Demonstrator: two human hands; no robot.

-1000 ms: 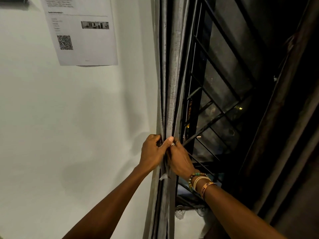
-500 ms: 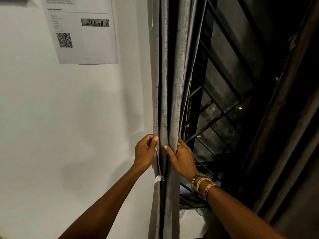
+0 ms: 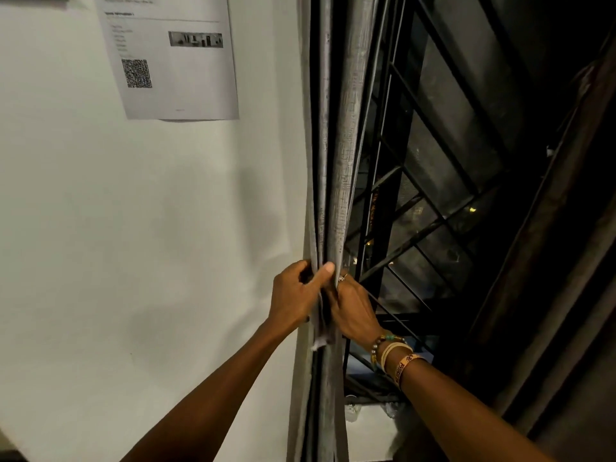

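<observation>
A grey curtain (image 3: 343, 155) hangs bunched in narrow folds along the left edge of a window. My left hand (image 3: 295, 296) grips the folds from the left, thumb laid across the front of them. From the right, my right hand (image 3: 353, 310) holds the same folds, its fingers curled behind the cloth. That wrist wears several bracelets and a ring shows on one finger. The two hands touch around the gathered cloth at about mid height. A small white tag sticks out of the cloth just below the left hand.
A white wall (image 3: 150, 245) fills the left, with a printed sheet (image 3: 173, 61) bearing a QR code taped high up. Behind the curtain is a black metal window grille (image 3: 430, 228) with darkness outside. A second dark curtain (image 3: 560, 261) hangs at the right.
My hands had been apart on the folds half a second ago; they have now come back together, squeezing the curtain into a tighter bunch.
</observation>
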